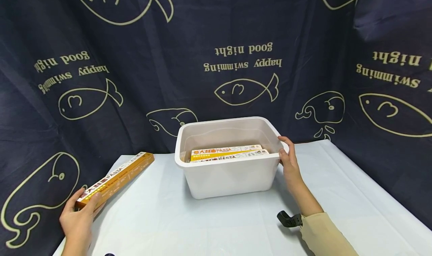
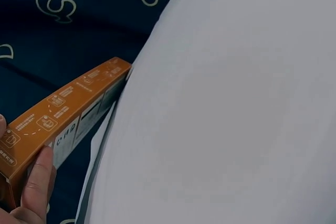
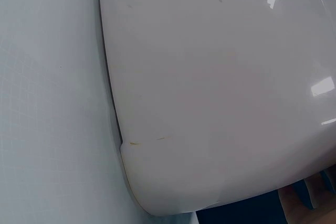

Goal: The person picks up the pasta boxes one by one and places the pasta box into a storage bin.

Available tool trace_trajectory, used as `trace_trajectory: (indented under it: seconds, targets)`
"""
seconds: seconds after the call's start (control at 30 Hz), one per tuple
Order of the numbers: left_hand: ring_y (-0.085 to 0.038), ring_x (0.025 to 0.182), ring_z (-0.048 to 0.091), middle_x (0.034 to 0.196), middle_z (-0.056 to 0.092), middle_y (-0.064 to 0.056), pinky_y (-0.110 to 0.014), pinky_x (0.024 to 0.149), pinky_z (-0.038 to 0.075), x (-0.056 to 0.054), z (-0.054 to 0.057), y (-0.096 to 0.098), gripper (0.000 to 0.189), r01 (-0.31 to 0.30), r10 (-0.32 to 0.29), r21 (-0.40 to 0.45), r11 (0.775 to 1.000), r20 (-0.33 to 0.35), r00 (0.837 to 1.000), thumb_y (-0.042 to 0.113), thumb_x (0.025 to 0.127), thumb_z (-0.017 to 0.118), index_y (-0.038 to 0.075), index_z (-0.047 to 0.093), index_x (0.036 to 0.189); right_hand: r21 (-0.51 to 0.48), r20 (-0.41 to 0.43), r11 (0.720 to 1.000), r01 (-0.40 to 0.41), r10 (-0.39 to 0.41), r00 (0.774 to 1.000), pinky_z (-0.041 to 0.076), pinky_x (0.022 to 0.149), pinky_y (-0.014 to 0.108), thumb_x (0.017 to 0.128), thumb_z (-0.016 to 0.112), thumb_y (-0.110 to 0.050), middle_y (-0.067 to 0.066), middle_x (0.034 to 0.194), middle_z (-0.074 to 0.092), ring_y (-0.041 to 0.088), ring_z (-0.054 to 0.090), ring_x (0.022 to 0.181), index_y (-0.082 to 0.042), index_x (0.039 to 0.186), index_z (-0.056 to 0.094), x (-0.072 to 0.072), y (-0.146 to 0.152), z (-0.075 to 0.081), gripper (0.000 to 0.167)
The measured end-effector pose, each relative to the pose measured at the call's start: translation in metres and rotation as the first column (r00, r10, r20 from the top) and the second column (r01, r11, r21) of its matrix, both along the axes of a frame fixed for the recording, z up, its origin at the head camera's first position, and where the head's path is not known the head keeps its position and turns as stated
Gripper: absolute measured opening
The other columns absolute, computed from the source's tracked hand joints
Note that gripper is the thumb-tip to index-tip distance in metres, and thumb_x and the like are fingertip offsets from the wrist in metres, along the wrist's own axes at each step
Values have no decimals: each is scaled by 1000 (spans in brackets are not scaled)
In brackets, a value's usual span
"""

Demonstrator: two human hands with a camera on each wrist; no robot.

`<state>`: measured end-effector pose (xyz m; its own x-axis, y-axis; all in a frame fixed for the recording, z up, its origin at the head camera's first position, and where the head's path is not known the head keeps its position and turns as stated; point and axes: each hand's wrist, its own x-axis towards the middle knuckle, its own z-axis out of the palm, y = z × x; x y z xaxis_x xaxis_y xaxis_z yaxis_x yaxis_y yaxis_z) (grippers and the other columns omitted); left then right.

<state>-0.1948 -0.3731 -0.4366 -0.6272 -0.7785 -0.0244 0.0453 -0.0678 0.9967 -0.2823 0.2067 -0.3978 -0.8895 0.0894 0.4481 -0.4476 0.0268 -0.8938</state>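
My left hand point(image 1: 77, 219) grips the near end of a long orange-and-white pasta box point(image 1: 118, 176) at the table's left side. In the left wrist view, the orange side of this pasta box point(image 2: 68, 100) faces up, with a finger point(image 2: 38, 184) along its lower edge. My right hand point(image 1: 291, 165) holds the right end of a white plastic bin point(image 1: 233, 179), its thumb and fingers at the rim. Inside the bin lie pasta boxes point(image 1: 224, 151), partly hidden by the front wall. The right wrist view is mostly filled by the bin's wall point(image 3: 226, 87).
A white cloth point(image 1: 209, 226) covers the table. Behind it and at both sides hangs a dark blue curtain point(image 1: 189, 60) with fish and whale drawings. A black strap point(image 1: 288, 219) sits by the right sleeve. Something small and dark point(image 1: 109, 254) shows at the bottom edge.
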Motion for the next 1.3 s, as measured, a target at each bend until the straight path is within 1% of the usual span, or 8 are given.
trace_trajectory:
  seconds: [0.2, 0.33, 0.5, 0.63, 0.93, 1.07, 1.2, 1.3]
  targets:
    - [-22, 136, 39, 148, 39, 9, -7, 55, 49, -1, 1, 5, 71, -2, 3, 41, 999, -23, 1000, 14, 84, 80, 31, 51, 146, 13, 14, 1000, 1, -1, 1000, 33, 99, 32, 101, 33, -29, 3, 155, 32, 12, 38, 128, -16, 151, 28, 1, 0, 0, 52]
    - [-27, 138, 39, 143, 41, 9, -11, 56, 52, -2, 3, 7, 71, 9, -4, 76, 997, -74, 997, 9, 83, 80, 29, 52, 145, 13, 15, 1000, 0, 0, 1000, 32, 100, 35, 101, 33, -29, 2, 156, 31, 11, 36, 130, -16, 151, 28, 2, 0, 0, 52]
    - [-19, 123, 49, 125, 46, 13, -17, 58, 56, 0, 8, 13, 73, 29, -7, 121, 992, -178, 984, 1, 79, 81, 20, 54, 144, 17, 11, 1000, 6, -6, 1000, 31, 101, 35, 101, 33, -30, 2, 156, 31, 11, 36, 130, -16, 151, 29, 1, 1, 1, 52]
    - [-13, 114, 53, 123, 47, 12, -20, 58, 57, 1, 12, 16, 74, 39, -3, 150, 988, -231, 973, -3, 77, 81, 16, 54, 143, 11, 11, 1000, 5, -5, 1000, 32, 100, 34, 101, 33, -30, 1, 156, 31, 11, 36, 130, -16, 151, 29, 1, 1, 1, 52]
    - [-16, 114, 53, 125, 44, 10, -19, 59, 57, 0, 22, 26, 69, 40, 5, 154, 987, -280, 960, -9, 77, 79, 16, 59, 139, 4, 6, 1000, 4, -4, 1000, 32, 100, 35, 101, 33, -31, 2, 155, 32, 11, 36, 130, -17, 151, 29, 1, 0, 0, 52]
    - [-14, 109, 56, 123, 46, 8, -20, 59, 57, 1, 26, 31, 68, 52, -2, 155, 987, -304, 953, -11, 77, 78, 15, 60, 137, -2, -2, 1000, 10, -10, 1000, 33, 99, 33, 100, 34, -31, 3, 154, 33, 12, 38, 129, -17, 151, 30, 1, 0, 0, 52]
    - [-8, 97, 62, 122, 47, 3, -22, 59, 58, 2, 29, 34, 66, 77, -16, 160, 984, -353, 936, -14, 78, 76, 12, 60, 136, 2, -7, 1000, 15, -15, 1000, 33, 99, 33, 101, 34, -31, 3, 154, 33, 11, 38, 129, -17, 151, 31, 0, 0, -1, 52]
    - [-8, 92, 65, 123, 47, 1, -25, 59, 58, 2, 31, 36, 65, 101, -18, 186, 977, -404, 914, -17, 77, 74, 10, 61, 135, 2, -7, 1000, 13, -13, 1000, 33, 99, 33, 101, 34, -30, 3, 154, 33, 11, 38, 129, -17, 151, 30, -1, 0, -2, 52]
